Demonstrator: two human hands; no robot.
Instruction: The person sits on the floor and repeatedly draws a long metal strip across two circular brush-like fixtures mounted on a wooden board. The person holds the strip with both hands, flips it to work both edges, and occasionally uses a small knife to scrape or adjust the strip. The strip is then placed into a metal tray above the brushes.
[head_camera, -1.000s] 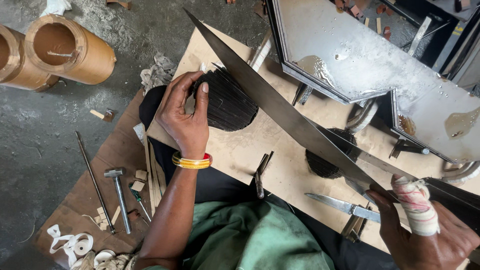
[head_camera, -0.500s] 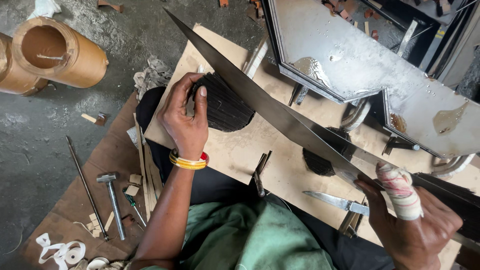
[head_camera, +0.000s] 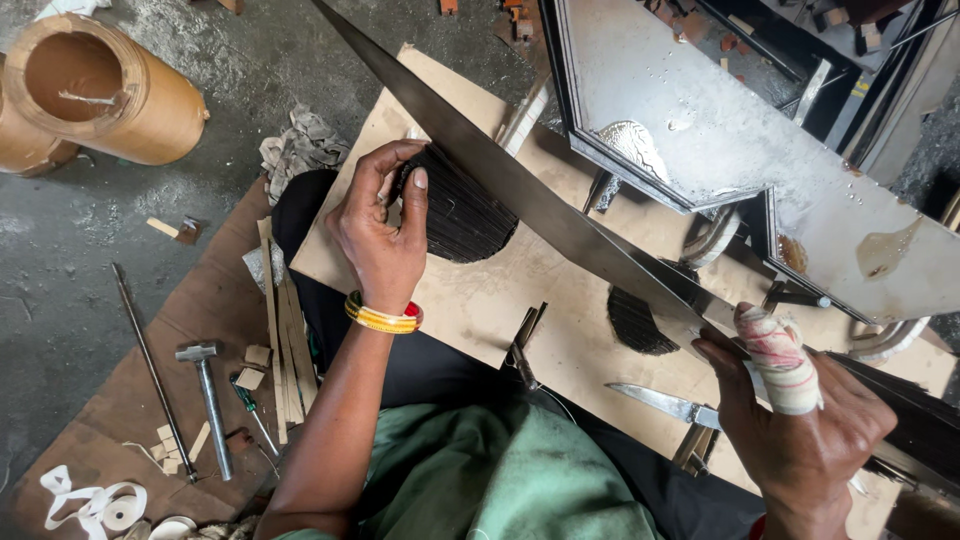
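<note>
A: While the long steel blade (head_camera: 520, 195) lies diagonally across the board (head_camera: 480, 310), what is each hand doing?

B: The left hand (head_camera: 385, 235) is closed on the edge of the black ribbed bundle (head_camera: 460, 215), thumb and fingers pinching it against the board just beside the blade. The right hand (head_camera: 800, 430), one finger wrapped in cloth bandage, is clamped around the blade's lower end near its handle.

A: Where does the bundle sit relative to the blade?

B: Directly under it. The blade crosses the bundle's upper edge; whether it is touching cannot be told.

A: How far along does the work appear?

B: As a judgement: partway. A second dark ribbed piece (head_camera: 640, 320) lies on the board lower down, also partly under the blade. The held bundle looks whole, so cutting or trimming it seems not yet complete.

A: Other items?

B: A knife (head_camera: 660, 402) rests on the board near the right hand. A hammer (head_camera: 205, 395) lies on the cardboard, well apart.
</note>
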